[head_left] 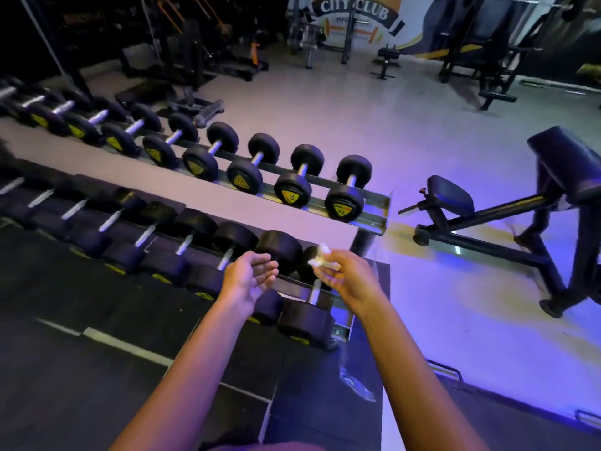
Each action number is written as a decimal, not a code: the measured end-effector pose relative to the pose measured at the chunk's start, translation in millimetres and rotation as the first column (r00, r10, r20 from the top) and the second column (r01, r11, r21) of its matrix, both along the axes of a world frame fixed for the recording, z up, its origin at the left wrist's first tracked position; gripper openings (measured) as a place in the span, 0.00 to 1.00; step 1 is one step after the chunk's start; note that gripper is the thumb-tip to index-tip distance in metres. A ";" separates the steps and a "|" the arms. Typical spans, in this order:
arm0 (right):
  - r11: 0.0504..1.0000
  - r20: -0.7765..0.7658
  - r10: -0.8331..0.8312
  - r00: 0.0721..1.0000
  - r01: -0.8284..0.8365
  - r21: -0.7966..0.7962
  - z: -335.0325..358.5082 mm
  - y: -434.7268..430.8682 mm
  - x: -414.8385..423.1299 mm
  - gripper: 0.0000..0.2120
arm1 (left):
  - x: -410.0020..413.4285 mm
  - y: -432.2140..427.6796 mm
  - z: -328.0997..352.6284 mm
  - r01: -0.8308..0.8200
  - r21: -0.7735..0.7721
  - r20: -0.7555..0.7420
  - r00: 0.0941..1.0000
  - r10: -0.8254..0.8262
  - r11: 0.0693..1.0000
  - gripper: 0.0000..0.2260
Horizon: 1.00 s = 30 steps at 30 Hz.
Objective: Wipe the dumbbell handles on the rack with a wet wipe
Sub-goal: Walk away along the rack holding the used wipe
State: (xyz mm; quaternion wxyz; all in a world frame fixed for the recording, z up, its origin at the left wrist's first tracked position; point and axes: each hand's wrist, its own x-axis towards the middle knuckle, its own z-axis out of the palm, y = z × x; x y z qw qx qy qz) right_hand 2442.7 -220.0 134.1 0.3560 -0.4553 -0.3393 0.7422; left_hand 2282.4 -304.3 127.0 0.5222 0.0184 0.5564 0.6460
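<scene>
Two rows of black dumbbells with silver handles lie on a rack [374, 219] that runs from the far left to the middle. My right hand [348, 278] pinches a crumpled white wet wipe [320, 257] just above the last dumbbell [305, 320] of the near row, whose handle [313, 292] shows below my fingers. My left hand [248, 278] hovers palm up with relaxed fingers over the neighbouring dumbbell [279, 252] and holds nothing. The upper row's end dumbbell [348, 196] sits further back.
A black adjustable bench [487, 236] stands on the pale floor to the right of the rack. Dark rubber mats [97, 369] cover the floor under me. Gym machines [344, 34] line the far wall. A clear plastic wrapper [356, 384] lies by the rack's foot.
</scene>
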 end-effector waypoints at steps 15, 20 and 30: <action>0.752 0.046 0.657 0.753 -0.649 -0.112 1.9 -49.0 -290.3 0.14 | -221.8 -108.9 -6.0 -0.505 -0.012 0.077 0.860 0.504 0.863 0.10; 0.598 0.076 0.801 0.593 -0.793 -0.118 -3.2 -91.7 -419.9 0.14 | -323.4 -172.5 -1.0 -0.635 -0.017 0.065 0.770 0.635 0.772 0.11; 0.368 0.046 0.930 0.365 -0.923 -0.117 -3.9 -170.7 -622.6 0.14 | -469.9 -277.4 -4.7 -0.848 -0.067 0.022 0.525 0.851 0.525 0.12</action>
